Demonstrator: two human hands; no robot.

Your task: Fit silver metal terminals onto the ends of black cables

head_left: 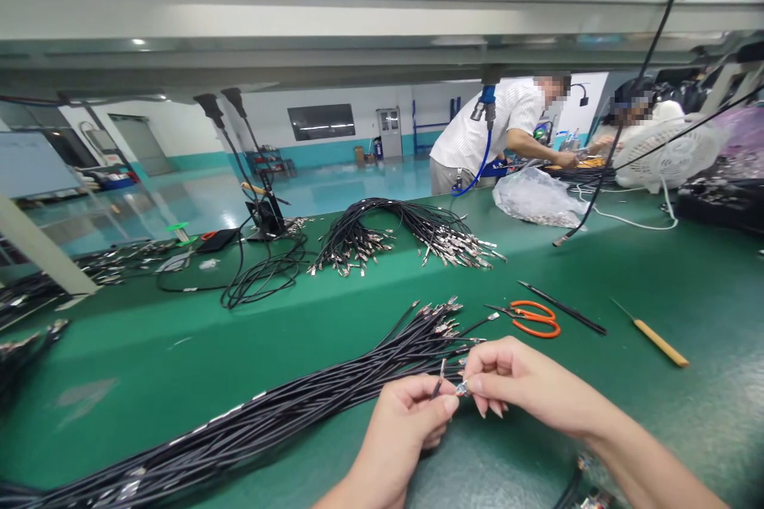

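Observation:
My left hand point(411, 421) is closed on a black cable point(437, 390) near its end, with a bare metal tip sticking up past the fingers. At its fingertips my right hand point(507, 378) pinches a small metal connector point(461, 388). The two hands almost touch. Whether the connector is joined to the cable is too small to tell. Just behind the hands lies a long bundle of black cables point(310, 390) with metal ends, running to the lower left. Orange-handled scissors point(534, 320) rest beyond my right hand, next to black tweezers point(564, 308).
A yellow-handled pick point(660, 342) lies to the right. Farther back are a curved cable bundle point(387, 211), a clear plastic bag point(537, 195) and a white fan point(668, 151). A shelf point(382, 8) spans overhead, with a black cord hanging from it. Two people work beyond the table.

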